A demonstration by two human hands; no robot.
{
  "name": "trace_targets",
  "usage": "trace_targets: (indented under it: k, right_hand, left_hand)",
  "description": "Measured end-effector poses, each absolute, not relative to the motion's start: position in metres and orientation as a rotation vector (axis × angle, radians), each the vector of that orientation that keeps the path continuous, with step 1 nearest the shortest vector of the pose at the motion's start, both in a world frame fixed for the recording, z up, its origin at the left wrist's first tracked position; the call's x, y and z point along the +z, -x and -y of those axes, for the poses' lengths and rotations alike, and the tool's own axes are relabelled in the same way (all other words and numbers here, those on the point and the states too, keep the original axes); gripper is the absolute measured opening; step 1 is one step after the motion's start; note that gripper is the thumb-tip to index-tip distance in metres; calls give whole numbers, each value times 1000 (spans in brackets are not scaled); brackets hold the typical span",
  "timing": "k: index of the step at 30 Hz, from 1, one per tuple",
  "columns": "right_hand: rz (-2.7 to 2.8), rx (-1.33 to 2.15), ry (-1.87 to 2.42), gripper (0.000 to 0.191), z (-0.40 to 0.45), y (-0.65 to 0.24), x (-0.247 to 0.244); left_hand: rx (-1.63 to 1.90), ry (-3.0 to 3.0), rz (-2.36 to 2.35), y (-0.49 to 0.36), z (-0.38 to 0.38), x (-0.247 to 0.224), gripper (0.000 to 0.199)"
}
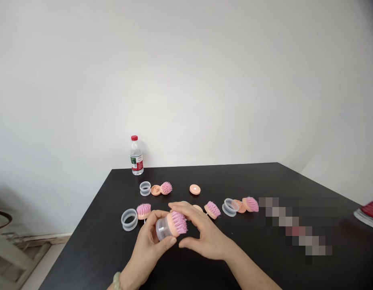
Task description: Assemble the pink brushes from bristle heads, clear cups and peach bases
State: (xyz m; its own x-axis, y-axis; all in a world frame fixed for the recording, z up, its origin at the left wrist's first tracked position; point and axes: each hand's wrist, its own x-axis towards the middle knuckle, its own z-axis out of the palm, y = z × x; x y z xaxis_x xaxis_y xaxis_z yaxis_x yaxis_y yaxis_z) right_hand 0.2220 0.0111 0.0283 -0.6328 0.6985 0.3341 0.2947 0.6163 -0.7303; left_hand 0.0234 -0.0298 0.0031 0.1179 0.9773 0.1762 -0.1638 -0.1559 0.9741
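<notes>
My left hand (145, 247) is closed around the clear body of a small round brush (172, 225), which has a peach collar and pink bristles facing right. My right hand (206, 231) curves over the bristle end. Its thumb and fingers are apart, with a gap below the bristles; whether the fingertips touch the brush I cannot tell. Just beyond the left hand are a clear ring (129, 219) and a pink brush head (143, 210). Another brush head (213, 210) lies behind the right hand, beside a peach disc (198, 208) partly hidden by the fingers.
Farther back on the black table (92, 257) are a clear ring (145, 188), a peach piece (156, 190), a pink brush head (166, 188) and a peach disc (194, 189). A similar set (230, 207) lies to the right, near a blurred-out strip. A water bottle (137, 159) stands at the back left.
</notes>
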Motion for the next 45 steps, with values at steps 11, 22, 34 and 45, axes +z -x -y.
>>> trace_targets:
  k: [11,22,34,45]
  right_hand:
    - [2167,973,927,90,-14,-222,26]
    - [2129,923,958,79,-16,-220,21]
    - [1987,962,1088,46,-13,-208,19]
    - [1995,893,1015,49,-32,-221,28]
  left_hand:
    - [1339,-1272,-996,-24,25,-6,49]
    - [1347,-1373,-1071,-23,23,-9,46]
    - [1353,-1869,-1206,-25,30,-5,25]
    - [1490,-2084,-1376,-19,31,-15,42]
